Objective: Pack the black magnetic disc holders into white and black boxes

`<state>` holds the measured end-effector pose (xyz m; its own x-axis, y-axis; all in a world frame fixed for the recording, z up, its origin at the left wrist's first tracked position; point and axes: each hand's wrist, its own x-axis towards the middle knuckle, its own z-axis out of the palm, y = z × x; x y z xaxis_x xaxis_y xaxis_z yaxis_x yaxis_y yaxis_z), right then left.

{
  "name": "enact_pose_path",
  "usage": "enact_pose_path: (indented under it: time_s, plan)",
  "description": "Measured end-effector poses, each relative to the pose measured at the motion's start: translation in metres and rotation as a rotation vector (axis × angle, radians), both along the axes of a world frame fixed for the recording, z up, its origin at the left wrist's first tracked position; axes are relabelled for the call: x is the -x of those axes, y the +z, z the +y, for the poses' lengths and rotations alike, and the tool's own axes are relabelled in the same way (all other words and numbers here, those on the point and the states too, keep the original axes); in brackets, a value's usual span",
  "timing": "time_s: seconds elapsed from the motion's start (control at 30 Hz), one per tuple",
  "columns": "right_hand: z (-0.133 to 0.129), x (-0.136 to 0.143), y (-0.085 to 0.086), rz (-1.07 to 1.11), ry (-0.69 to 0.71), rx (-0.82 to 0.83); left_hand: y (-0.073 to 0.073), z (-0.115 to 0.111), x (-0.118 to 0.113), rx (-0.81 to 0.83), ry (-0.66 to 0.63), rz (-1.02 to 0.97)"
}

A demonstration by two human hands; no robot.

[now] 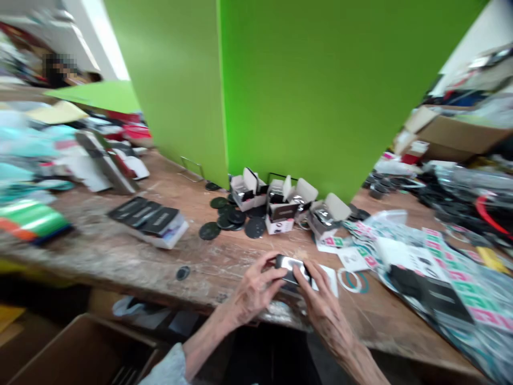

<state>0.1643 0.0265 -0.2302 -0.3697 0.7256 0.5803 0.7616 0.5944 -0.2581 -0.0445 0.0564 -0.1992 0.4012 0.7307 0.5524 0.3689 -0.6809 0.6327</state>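
Observation:
My left hand [258,286] and my right hand [318,289] are closed on a small dark rectangular object with a shiny silvery top [292,265], gripped from both sides above the table's front edge. Its exact kind is unclear. Just beyond stand several small open boxes [279,211] with raised flaps and shiny wrapped contents. Dark round discs [230,216] lie spread left of them. A white ring [348,280] and a white card [328,280] are close to my right hand.
Tall green panels [288,91] rise behind the boxes. A stack of flat black boxes [150,220] lies left, with one small disc [183,273] near the edge. At right are sticker sheets [451,280] and plastic bags. An open carton [80,350] sits below the wooden table [132,267].

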Motion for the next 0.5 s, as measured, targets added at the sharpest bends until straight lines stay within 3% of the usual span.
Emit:
enact_pose_path:
  time_s: [0.13, 0.3, 0.4, 0.5]
  plan:
    - [0.006, 0.031, -0.016, 0.139, 0.049, 0.012, 0.01, -0.031, 0.019, 0.058, 0.229, 0.0]
    - [-0.001, 0.126, -0.016, 0.3, 0.227, 0.305, 0.017, -0.069, 0.099, -0.02, 0.773, 0.011]
    - [0.002, 0.177, -0.014, 0.341, 0.267, 0.363, 0.016, -0.069, 0.145, -0.048, 1.02, 0.004]
    - [0.019, 0.217, -0.014, 0.348, 0.342, 0.365, 0.009, -0.047, 0.167, -0.078, 1.108, 0.039]
